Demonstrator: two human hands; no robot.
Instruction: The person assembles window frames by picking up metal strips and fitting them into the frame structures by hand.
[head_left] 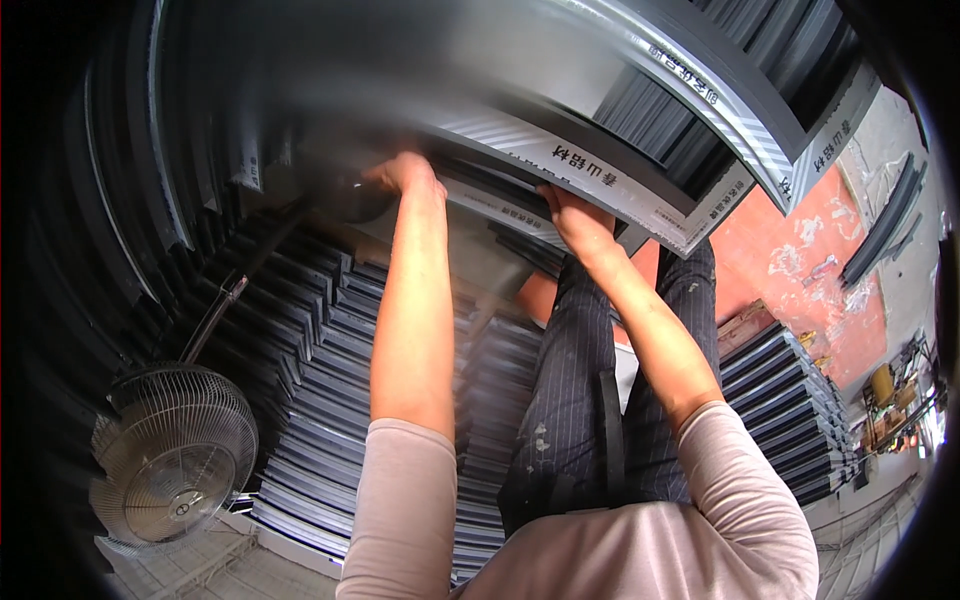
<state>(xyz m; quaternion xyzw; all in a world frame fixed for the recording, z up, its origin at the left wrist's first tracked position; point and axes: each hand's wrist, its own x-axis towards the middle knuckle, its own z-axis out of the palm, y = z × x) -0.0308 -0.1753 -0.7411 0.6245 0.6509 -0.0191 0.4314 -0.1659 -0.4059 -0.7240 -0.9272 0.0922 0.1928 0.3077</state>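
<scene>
Head view, left hand (407,178) partly blurred, right hand (582,222) curled at the near edge of a dark grey rectangular frame (640,155), either's grip impossible to tell, frame faced with pale striped film (490,135), in front of the person's legs (575,350), stacked dark bars (345,460) alongside.
</scene>
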